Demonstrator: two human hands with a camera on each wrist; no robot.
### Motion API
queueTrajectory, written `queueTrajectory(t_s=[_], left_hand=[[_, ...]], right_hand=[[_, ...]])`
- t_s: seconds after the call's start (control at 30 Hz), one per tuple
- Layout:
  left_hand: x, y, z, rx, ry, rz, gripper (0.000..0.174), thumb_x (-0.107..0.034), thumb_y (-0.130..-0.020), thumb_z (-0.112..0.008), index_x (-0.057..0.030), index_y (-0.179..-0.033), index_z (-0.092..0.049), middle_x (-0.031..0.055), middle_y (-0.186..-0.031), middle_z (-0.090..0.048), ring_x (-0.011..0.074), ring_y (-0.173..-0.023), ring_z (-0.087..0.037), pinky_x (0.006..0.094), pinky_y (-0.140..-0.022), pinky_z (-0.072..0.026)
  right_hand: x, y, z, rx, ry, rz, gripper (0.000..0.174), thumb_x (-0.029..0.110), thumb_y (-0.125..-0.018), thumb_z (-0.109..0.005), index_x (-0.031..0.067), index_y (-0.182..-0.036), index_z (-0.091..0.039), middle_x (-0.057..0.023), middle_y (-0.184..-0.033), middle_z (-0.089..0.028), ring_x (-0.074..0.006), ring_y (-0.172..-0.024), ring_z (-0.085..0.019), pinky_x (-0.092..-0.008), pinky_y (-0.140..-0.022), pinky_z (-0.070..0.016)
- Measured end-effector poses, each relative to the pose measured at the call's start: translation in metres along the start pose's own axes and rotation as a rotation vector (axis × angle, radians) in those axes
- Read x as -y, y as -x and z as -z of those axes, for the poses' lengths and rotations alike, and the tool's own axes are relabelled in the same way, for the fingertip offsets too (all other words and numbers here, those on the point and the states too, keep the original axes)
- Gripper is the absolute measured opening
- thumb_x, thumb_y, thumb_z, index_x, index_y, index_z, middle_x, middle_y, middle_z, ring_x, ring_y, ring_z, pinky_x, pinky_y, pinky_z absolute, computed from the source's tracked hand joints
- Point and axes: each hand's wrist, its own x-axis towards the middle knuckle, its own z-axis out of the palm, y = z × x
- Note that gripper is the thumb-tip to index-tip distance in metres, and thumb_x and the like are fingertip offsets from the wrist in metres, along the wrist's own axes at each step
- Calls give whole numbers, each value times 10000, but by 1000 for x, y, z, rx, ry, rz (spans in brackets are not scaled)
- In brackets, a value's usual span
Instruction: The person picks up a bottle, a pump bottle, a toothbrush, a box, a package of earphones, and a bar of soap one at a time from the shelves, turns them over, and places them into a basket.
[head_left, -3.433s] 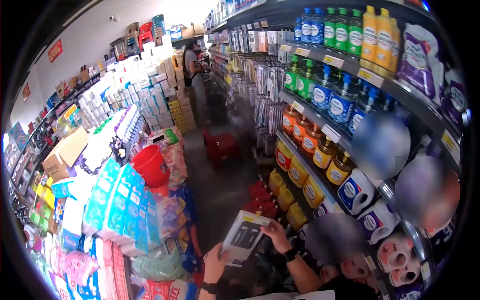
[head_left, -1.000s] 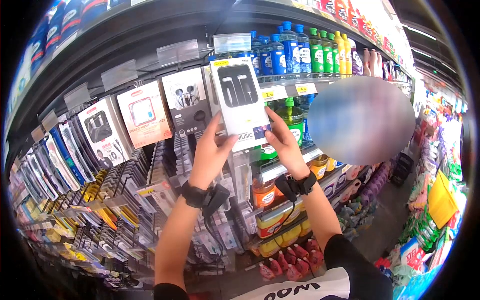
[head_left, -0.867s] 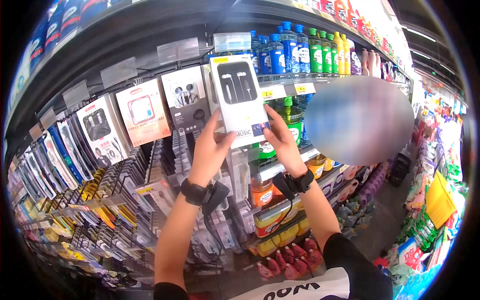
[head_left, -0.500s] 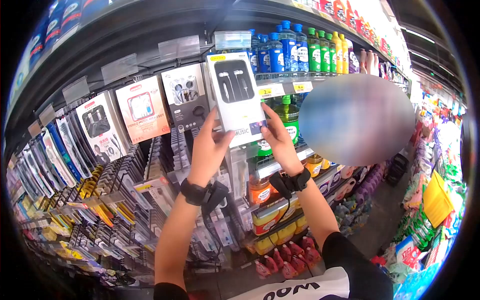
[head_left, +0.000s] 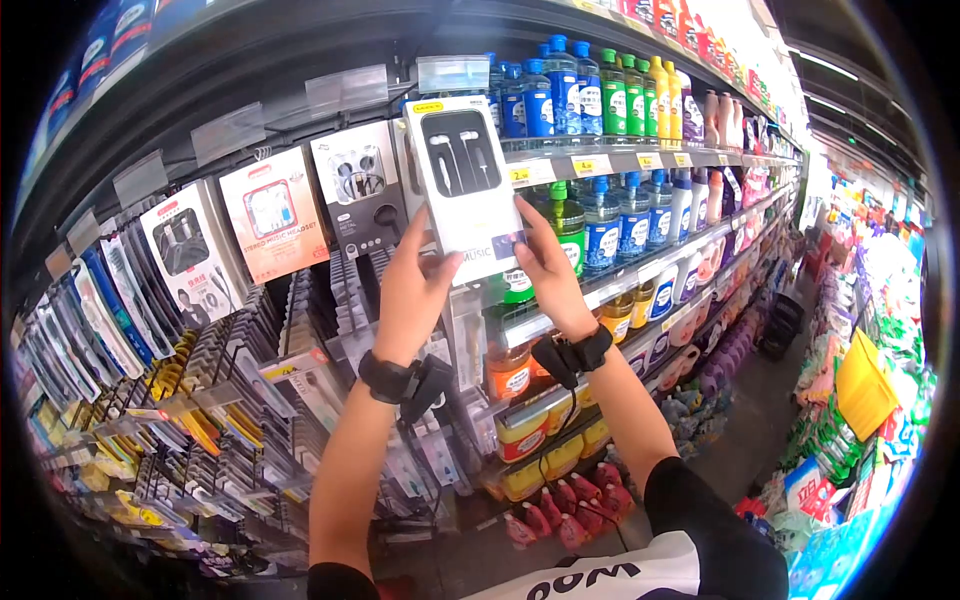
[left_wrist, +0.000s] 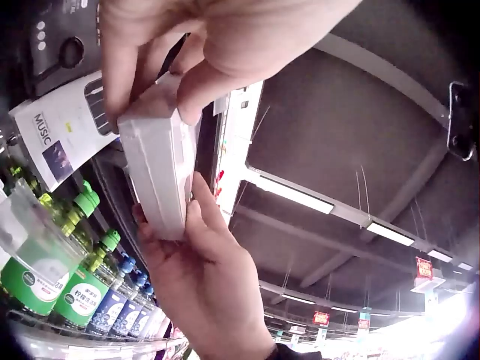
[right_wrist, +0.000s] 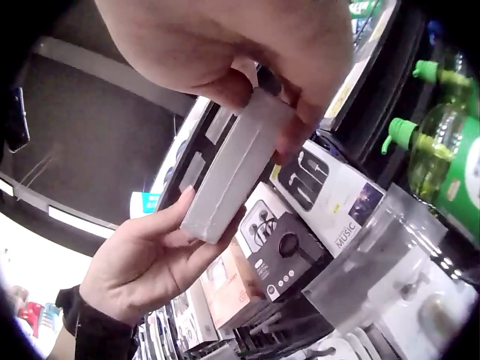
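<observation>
Both hands hold a white earphone box (head_left: pixel 463 185) upright in front of the shelves; its dark window shows white earphones and "MUSIC" is printed low on the front. My left hand (head_left: pixel 412 290) grips the lower left corner, thumb on the front. The right hand (head_left: pixel 552 272) grips the lower right corner the same way. From the left wrist view, the narrow white end of the box (left_wrist: pixel 154 172) lies between the two hands. In the right wrist view a matching earphone box (right_wrist: pixel 322 191) hangs on the rack just behind the held one.
A black-and-white earphone box (head_left: pixel 358 190), an orange headset box (head_left: pixel 272 215) and a white cable box (head_left: pixel 195 255) hang to the left. Blue bottles (head_left: pixel 563 92) and green bottles (head_left: pixel 612 95) line the right shelves. An aisle (head_left: pixel 740 420) runs off at right, with a yellow sheet (head_left: pixel 865 385) beyond.
Over three seconds ago the view faced down the aisle, with the box held low. Now it faces the earphone rack, box raised. In the last second, box and hands shift slightly left and up.
</observation>
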Motion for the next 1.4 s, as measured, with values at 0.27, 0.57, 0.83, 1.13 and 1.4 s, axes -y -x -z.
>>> queueTrajectory(t_s=[0.27, 0.57, 0.83, 1.13, 1.4], left_hand=[[19, -24, 9, 56, -311, 80, 580, -95, -761, -621, 23, -1260, -349, 217, -1030, -567, 302, -846, -593, 353, -738, -465], [22, -33, 3, -71, -787, -8, 571, 14, -749, -563, 94, -1247, -294, 297, -1093, -419, 442, -1003, -463, 419, -863, -399], [-60, 78, -135, 122, 53, 68, 272, -53, -836, -518, 15, -1097, -483, 148, -1092, -488, 240, -1021, -485, 355, -873, -382], [-154, 74, -380, 1094, 2147, -29, 205, -140, -844, -562, -36, -1018, -531, 124, -888, -589, 181, -749, -569, 304, -661, -471], [-165, 62, -525, 1563, 2483, 106, 118, -146, -849, -498, -54, -894, -555, 147, -812, -581, 253, -669, -547, 327, -576, -439]], right_hand=[[-19, -22, -7, 16, 49, -17, 486, 46, -877, -461, 85, -1336, -305, -123, -1034, -527, -161, -870, -519, -276, -765, -438], [-11, -9, 2, 117, 539, 159, 479, 81, -781, -573, 17, -1227, -412, -191, -1163, -475, -324, -1082, -459, -363, -913, -373], [-5, 179, 158, 200, 318, -218, 341, 73, -826, -549, 17, -1151, -464, -118, -972, -524, -207, -885, -552, -310, -737, -462], [2, 412, 367, -206, 470, -916, 263, 134, -839, -529, 1, -1065, -519, -163, -978, -556, -283, -880, -578, -341, -770, -459], [31, 468, 468, -564, 515, -1106, 237, 126, -839, -522, 6, -1043, -536, -154, -968, -582, -255, -885, -591, -320, -771, -460]])
